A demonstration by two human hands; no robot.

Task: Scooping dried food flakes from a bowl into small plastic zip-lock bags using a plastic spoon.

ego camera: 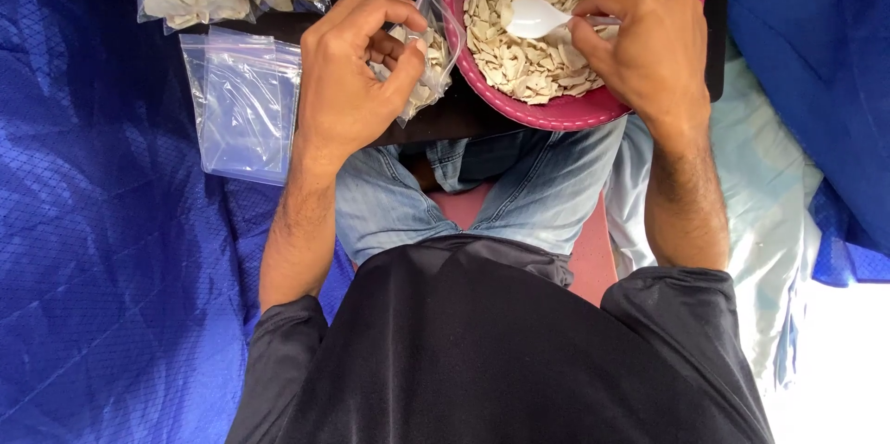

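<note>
Pinched in the left hand, a small clear bag; right hand clasps a white spoon over the chip-filled pink bowl, top cut off.

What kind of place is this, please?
Probably a home or small informal packing spot on the floor: blue quilted cloth, a pink bowl of pale chips, and empty plastic bags.
</note>
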